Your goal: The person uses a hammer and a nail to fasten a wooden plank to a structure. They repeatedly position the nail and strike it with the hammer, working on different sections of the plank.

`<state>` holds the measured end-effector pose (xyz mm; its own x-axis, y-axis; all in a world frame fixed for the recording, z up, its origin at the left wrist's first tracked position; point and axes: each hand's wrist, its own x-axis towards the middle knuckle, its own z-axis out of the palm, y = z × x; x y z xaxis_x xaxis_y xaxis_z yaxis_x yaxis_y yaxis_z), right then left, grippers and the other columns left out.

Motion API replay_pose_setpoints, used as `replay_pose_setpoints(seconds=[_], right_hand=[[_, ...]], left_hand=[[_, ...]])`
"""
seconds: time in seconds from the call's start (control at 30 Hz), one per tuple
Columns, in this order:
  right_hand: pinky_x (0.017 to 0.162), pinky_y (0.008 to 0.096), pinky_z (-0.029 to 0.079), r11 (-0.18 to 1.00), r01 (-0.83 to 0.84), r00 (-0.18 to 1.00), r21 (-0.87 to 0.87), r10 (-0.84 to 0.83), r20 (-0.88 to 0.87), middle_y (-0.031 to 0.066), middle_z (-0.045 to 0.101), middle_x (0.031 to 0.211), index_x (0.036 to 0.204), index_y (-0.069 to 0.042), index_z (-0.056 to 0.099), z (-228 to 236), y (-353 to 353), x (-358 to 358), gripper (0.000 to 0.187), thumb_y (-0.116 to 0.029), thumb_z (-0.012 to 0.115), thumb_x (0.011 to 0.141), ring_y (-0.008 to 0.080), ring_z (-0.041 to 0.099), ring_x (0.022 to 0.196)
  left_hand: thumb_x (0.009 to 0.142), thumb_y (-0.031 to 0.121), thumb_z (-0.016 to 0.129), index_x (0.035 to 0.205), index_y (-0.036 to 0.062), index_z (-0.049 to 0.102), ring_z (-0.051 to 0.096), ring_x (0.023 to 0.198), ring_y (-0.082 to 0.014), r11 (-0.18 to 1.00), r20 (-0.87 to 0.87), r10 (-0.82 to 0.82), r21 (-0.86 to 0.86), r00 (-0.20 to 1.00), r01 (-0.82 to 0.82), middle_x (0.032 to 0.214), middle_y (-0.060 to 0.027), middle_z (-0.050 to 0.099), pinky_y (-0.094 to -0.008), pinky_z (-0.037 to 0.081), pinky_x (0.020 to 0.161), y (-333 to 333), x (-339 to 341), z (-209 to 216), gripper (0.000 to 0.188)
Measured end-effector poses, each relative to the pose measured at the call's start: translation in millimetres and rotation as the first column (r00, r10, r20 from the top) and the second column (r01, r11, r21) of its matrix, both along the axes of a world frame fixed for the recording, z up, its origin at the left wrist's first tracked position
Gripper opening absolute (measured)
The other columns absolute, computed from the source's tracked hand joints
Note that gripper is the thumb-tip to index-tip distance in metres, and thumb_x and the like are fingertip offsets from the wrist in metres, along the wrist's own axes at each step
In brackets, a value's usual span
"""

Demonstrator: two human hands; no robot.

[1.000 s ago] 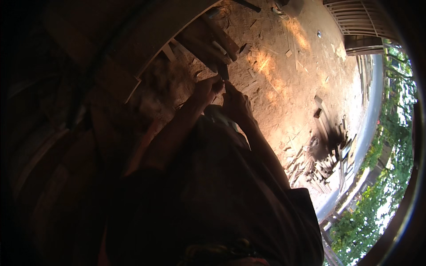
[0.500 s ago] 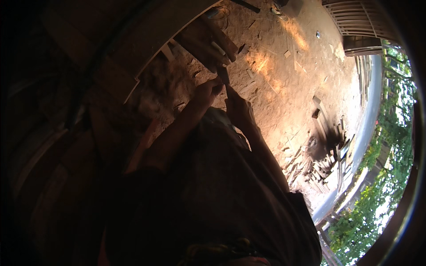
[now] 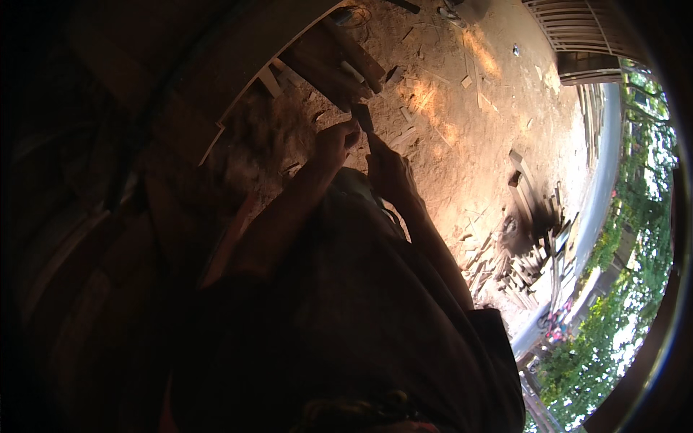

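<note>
In front of my body, my right hand (image 3: 390, 173) grips a narrow handled tool with a flat, dark, roughly rectangular end (image 3: 362, 117). The flat end points away from me. Whether it is a chisel, a knife or another tool is too dark to tell. My left hand (image 3: 338, 141) is closed just left of the tool's flat end, with a small gap between them. Shadow hides what its fingers hold, if anything. Beyond the hands, dark wooden boards (image 3: 325, 61) lie close to the tool's tip.
A long board edge (image 3: 271, 59) runs along the shaded left side. Wood scraps (image 3: 520, 278) are heaped on the brown dirt floor (image 3: 447, 159) at the right. A slatted wooden piece (image 3: 581, 29) stands at the far right, with green trees (image 3: 613, 325) outside.
My left hand has drawn slightly left, away from the tool's flat end, leaving a gap. My right hand still holds the tool in nearly the same place.
</note>
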<state>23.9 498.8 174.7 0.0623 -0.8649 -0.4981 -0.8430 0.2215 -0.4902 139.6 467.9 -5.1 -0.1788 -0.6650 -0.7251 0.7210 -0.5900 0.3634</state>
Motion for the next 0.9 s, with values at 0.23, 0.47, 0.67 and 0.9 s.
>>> replay_pose_setpoints(seconds=[0.23, 0.47, 0.67, 0.9], right_hand=[[0.086, 0.0529, 0.054, 0.999, 0.043, 0.998, 0.009, -0.043, -0.05, 0.0253, 0.07, 0.106, 0.145, -0.019, 0.051, 4.4, 17.7, 5.2, 0.052, -0.023, 0.058, 0.094, 0.0449, 0.067, 0.102], [0.089, 0.0509, 0.053, 0.998, 0.06, 0.998, -0.01, -0.06, -0.027, 0.0229, 0.07, 0.112, 0.145, -0.021, 0.053, -21.8, 21.5, -6.3, 0.05, -0.027, 0.057, 0.096, 0.0421, 0.068, 0.105], [0.089, 0.0506, 0.054, 0.996, 0.089, 0.989, 0.008, -0.09, 0.121, 0.0225, 0.07, 0.113, 0.145, -0.02, 0.052, -7.0, 21.2, -10.5, 0.05, -0.027, 0.059, 0.096, 0.0415, 0.067, 0.107], [0.085, 0.0501, 0.055, 0.999, 0.017, 0.999, -0.036, -0.015, 0.052, 0.0219, 0.071, 0.11, 0.148, -0.021, 0.049, -26.9, 13.6, -11.4, 0.053, -0.024, 0.059, 0.096, 0.0407, 0.069, 0.102]], left_hand=[[0.097, 0.012, 0.068, 0.088, 0.0013, 0.066, 0.054, 0.064, -0.0148, 0.996, 0.12, -0.088, -0.015, 0.989, 0.091, 0.076, -0.0048, 0.06, -0.0324, 0.046, 0.065, 0.1, 7.3, -9.4, 0.015], [0.101, 0.01, 0.062, 0.096, 0.0, 0.062, 0.056, 0.071, -0.0165, 0.998, -0.055, -0.043, -0.048, 0.998, 0.041, 0.085, -0.0065, 0.061, -0.0318, 0.05, 0.066, 4.0, 10.7, -21.8, 0.012], [0.101, 0.005, 0.059, 0.111, -0.0062, 0.06, 0.065, 0.091, -0.023, 0.987, -0.385, 0.139, 0.125, 0.913, -0.097, 0.103, -0.0134, 0.063, -0.0348, 0.059, 0.083, 6.7, 7.9, -29.0, 0.015], [0.1, 0.003, 0.059, 0.112, -0.0075, 0.06, 0.064, 0.088, -0.0238, 0.984, -0.176, 0.14, 0.134, 0.974, -0.117, 0.098, -0.0142, 0.063, -0.0331, 0.058, 0.077, 5.9, -4.9, -15.6, 0.016]])
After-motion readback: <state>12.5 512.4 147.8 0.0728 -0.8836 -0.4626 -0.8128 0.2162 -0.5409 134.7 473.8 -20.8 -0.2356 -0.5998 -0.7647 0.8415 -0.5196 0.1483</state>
